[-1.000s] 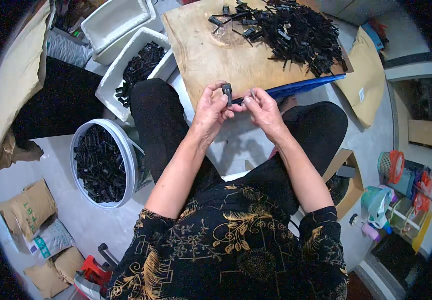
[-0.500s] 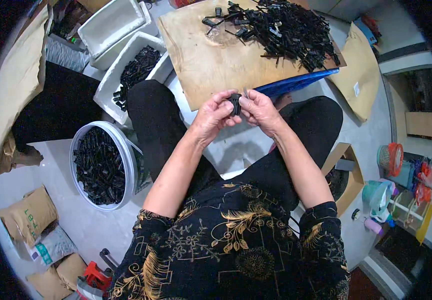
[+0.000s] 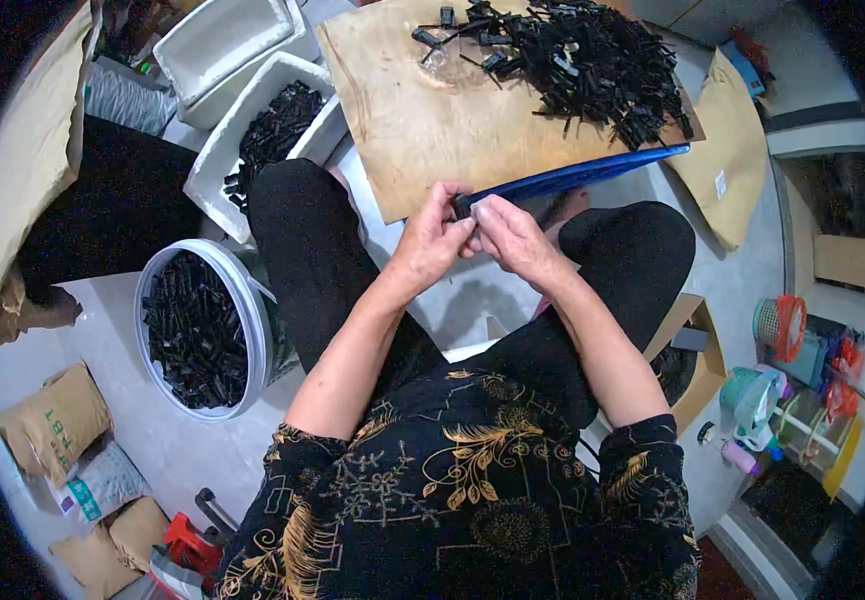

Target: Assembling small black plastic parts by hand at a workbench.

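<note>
Pale floor [image 3: 107, 330] spreads under a low wooden desk [image 3: 402, 130], with a tangled pile of black parts [image 3: 592, 75] on its far right side and a blue sheet [image 3: 587, 172] along its near edge; a white foam box [image 3: 211, 170] and a white bucket [image 3: 257, 325], both loaded with black pieces, stand to the left. Over the last second the hands have drawn closer together; the black part [image 3: 463, 207], which stood plainly in sight above the left fingers, has been turned and is now mostly covered; that suggests close two-handed handling, with the piece not yet let go. It sits between the fingertips, just in front of the desk's near edge and above the gap between the knees; the left hand [image 3: 430, 240] has its grip clamped on it, thumb against fingers; the right hand [image 3: 519, 240] has its fingers curled in at the side, but I cannot tell whether they pinch the piece; only a small dark patch shows, and its full shape is hidden.
</note>
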{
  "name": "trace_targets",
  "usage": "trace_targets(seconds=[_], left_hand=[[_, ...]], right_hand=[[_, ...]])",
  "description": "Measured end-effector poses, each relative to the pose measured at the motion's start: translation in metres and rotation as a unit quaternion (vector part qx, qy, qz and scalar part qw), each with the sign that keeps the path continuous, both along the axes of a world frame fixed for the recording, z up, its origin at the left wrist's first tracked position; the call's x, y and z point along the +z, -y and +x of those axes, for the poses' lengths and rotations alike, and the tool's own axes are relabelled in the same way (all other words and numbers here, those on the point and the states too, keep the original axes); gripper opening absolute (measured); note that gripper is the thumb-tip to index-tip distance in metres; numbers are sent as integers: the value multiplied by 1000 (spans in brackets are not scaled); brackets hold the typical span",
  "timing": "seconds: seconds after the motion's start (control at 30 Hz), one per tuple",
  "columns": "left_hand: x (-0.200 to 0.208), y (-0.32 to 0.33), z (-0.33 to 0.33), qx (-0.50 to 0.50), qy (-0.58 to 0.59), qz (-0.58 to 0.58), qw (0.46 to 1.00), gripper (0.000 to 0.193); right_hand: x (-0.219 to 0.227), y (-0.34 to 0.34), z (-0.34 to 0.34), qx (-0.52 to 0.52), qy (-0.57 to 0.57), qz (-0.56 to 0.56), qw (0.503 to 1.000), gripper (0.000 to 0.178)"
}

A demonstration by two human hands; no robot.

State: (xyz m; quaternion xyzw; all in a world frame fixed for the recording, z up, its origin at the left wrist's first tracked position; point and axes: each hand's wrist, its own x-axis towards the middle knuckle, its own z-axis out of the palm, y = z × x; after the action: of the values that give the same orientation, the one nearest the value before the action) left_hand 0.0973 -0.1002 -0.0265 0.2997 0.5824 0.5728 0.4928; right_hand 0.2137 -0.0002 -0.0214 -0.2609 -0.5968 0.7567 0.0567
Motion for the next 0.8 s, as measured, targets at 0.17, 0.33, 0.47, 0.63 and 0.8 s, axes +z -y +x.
trace_targets(seconds=[0.17,0.33,0.47,0.63,0.8], left_hand=[[4,-2,-1,11,3,-11,1000,23],[-3,-5,-1,21,-21,-11,999,23],[-3,-7,1,44,-140,-20,989,25],[-8,-11,4,92,-162,-33,982,25],[-8,-20,-2,202,44,17,978,16]], right_hand=[[-7,-1,-1,38,-12,49,998,21],[-17,-2,-5,35,1,56,998,19],[-18,-2,-10,18,31,151,988,18],[-10,-5,-17,-2,29,155,988,19],[6,-62,-51,70,31,374,924,24]])
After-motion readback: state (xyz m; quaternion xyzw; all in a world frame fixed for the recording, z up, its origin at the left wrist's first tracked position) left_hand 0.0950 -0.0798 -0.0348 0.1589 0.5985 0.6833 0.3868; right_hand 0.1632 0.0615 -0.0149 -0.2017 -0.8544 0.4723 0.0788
